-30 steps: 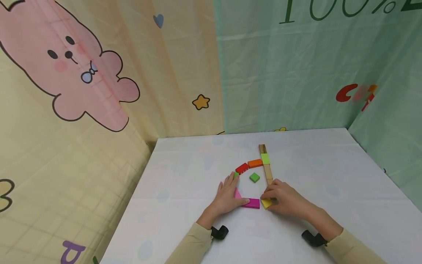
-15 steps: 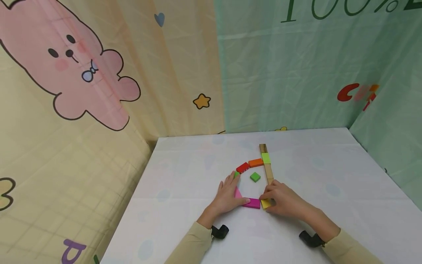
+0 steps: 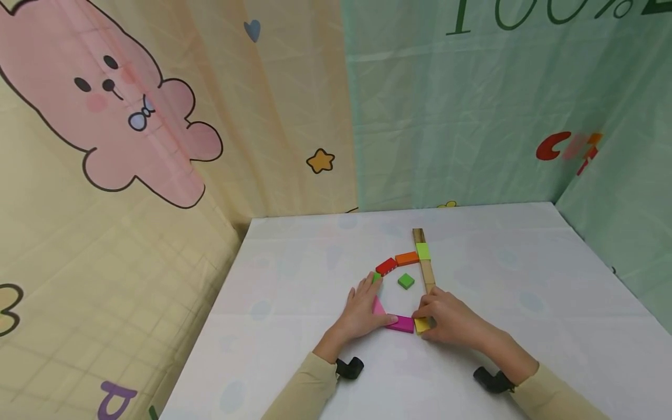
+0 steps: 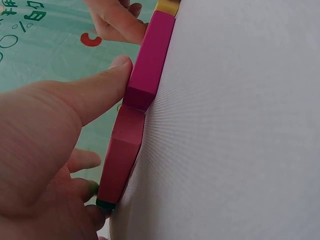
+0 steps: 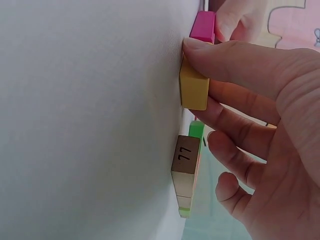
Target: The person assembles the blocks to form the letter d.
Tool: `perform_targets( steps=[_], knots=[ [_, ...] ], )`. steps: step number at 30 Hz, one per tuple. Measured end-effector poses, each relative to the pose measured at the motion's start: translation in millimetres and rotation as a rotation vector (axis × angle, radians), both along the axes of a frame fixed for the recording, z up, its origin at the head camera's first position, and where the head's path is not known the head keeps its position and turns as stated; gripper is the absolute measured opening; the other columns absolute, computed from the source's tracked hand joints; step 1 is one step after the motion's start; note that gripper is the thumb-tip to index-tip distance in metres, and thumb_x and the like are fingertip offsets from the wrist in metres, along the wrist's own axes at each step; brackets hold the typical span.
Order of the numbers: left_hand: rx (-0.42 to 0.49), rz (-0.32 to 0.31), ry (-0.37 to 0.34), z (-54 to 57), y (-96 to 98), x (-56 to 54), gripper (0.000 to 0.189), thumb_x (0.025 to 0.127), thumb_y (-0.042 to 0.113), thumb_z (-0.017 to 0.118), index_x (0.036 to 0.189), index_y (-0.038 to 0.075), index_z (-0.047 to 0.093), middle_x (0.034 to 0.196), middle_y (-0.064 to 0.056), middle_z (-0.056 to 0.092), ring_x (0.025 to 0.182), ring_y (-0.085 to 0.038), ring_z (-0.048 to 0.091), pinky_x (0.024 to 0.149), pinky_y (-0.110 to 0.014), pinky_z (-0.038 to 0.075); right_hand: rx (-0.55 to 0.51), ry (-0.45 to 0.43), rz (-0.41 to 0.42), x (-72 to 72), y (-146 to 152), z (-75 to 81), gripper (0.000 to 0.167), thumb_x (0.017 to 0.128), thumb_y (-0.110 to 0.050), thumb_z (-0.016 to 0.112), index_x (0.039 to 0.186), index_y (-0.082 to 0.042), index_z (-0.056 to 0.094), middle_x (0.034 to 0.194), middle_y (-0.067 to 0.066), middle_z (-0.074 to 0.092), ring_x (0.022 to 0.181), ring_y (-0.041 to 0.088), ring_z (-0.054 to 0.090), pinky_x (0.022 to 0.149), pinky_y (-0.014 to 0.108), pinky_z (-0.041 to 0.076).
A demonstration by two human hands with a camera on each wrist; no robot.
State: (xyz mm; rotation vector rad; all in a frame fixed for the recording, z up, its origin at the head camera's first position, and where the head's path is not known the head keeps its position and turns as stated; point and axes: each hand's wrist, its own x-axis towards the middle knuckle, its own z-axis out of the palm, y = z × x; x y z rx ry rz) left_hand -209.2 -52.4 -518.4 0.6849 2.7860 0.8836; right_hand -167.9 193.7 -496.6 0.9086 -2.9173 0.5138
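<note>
My right hand (image 3: 452, 315) pinches a yellow block (image 5: 194, 90) between thumb and fingers, low over the white tabletop. Its end meets the magenta block (image 3: 405, 324). With fingers spread, my left hand (image 3: 357, 314) rests along the ring's left side. The left thumb touches the magenta block, and the fingertips reach a green block (image 3: 376, 276), mostly hidden beneath them. Between these lies a pink block (image 4: 122, 155), partly covered by that hand in the head view. Near the right fingers, a wooden block marked 77 (image 5: 185, 154) appears in the right wrist view.
Red (image 3: 386, 266) and orange (image 3: 406, 258) blocks curve across the back of the ring. They lead to a straight wooden row (image 3: 427, 275) with a light green block (image 3: 423, 251) in it. A loose green block (image 3: 406, 281) lies inside. Printed cloth (image 3: 283, 105) hangs behind the table.
My right hand has shifted slightly left with the yellow block, which has turned straighter and closed the small gap to the magenta block. The left hand stays in place.
</note>
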Motion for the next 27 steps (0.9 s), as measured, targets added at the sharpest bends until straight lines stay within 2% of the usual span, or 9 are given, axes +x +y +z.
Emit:
perform_targets(
  steps=[6, 10, 17, 21, 27],
  knots=[
    [-0.002, 0.005, -0.003, 0.1, 0.1, -0.3, 0.098, 0.085, 0.054, 0.075, 0.161, 0.016, 0.026, 0.168, -0.003, 0.014, 0.153, -0.026, 0.012, 0.120, -0.054, 0.007, 0.007, -0.009, -0.015, 0.5, -0.7, 0.9, 0.033, 0.069, -0.028, 0.094, 0.098, -0.020, 0.081, 0.091, -0.014, 0.062, 0.090, 0.011, 0.046, 0.071, 0.027, 0.049],
    [0.002, 0.003, -0.008, 1.7, 0.2, 0.5, 0.098, 0.085, 0.054, 0.075, 0.161, 0.016, 0.026, 0.168, -0.003, 0.014, 0.153, -0.026, 0.013, 0.120, -0.054, 0.007, 0.016, -0.051, -0.020, 0.1, 0.5, 3.6, 0.036, 0.069, -0.030, 0.094, 0.102, -0.021, 0.081, 0.094, -0.014, 0.062, 0.092, 0.012, 0.046, 0.071, 0.027, 0.048],
    [0.012, 0.004, -0.010, 3.0, -0.4, 1.4, 0.097, 0.086, 0.055, 0.073, 0.161, 0.017, 0.025, 0.168, -0.003, 0.014, 0.153, -0.026, 0.012, 0.120, -0.055, 0.007, -0.003, -0.106, -0.009, -1.3, 5.4, 17.7, 0.040, 0.072, -0.031, 0.092, 0.109, -0.023, 0.079, 0.097, -0.013, 0.062, 0.092, 0.012, 0.046, 0.070, 0.029, 0.046],
    [0.022, 0.004, -0.007, 2.2, -0.9, 0.8, 0.096, 0.087, 0.056, 0.072, 0.161, 0.018, 0.025, 0.168, -0.003, 0.014, 0.153, -0.026, 0.012, 0.120, -0.055, 0.007, -0.009, -0.104, -0.034, -4.6, 7.7, 24.7, 0.039, 0.076, -0.031, 0.089, 0.112, -0.023, 0.078, 0.101, -0.010, 0.063, 0.090, 0.012, 0.046, 0.068, 0.027, 0.046],
    [0.028, 0.005, -0.016, 2.9, -1.4, 1.3, 0.097, 0.087, 0.056, 0.072, 0.161, 0.014, 0.025, 0.168, -0.004, 0.015, 0.153, -0.027, 0.013, 0.119, -0.056, 0.008, -0.025, -0.063, -0.042, -11.3, 10.8, 26.9, 0.039, 0.081, -0.031, 0.086, 0.117, -0.022, 0.076, 0.110, -0.005, 0.065, 0.094, 0.014, 0.050, 0.073, 0.030, 0.048]
  ],
)
